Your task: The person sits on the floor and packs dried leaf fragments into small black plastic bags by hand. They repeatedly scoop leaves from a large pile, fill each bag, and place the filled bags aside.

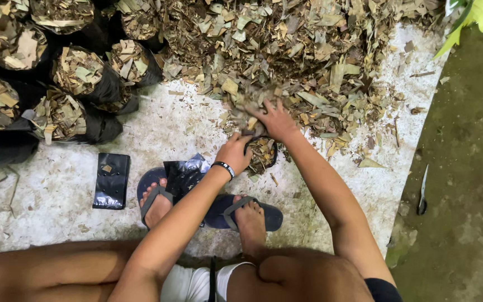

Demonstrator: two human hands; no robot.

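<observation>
Apparently small black bag point(263, 155) betw. both hands, leaf-filled.

Colours and patterns noted, head view.

Dried leaf pile point(286, 50): tan, pale beige and brown, mottled throughout. Filled bags point(93, 84): glossy black, topped with the same tan-brown shreds. Small bag point(262, 154) at the left hand point(235, 152): black rim, brown fill. Flat bags point(111, 180): black, shiny, dotted with small punched holes. Wristband point(223, 168): black with a white patch. Sandals point(252, 215): dark navy soles, grey straps. Shorts point(197, 282): white with a black stripe. Concrete floor point(57, 190): pale grey, speckled with brown flecks. Ground point(470, 168): dull olive-green. Plant leaves point(476, 17): bright yellow-green.
</observation>
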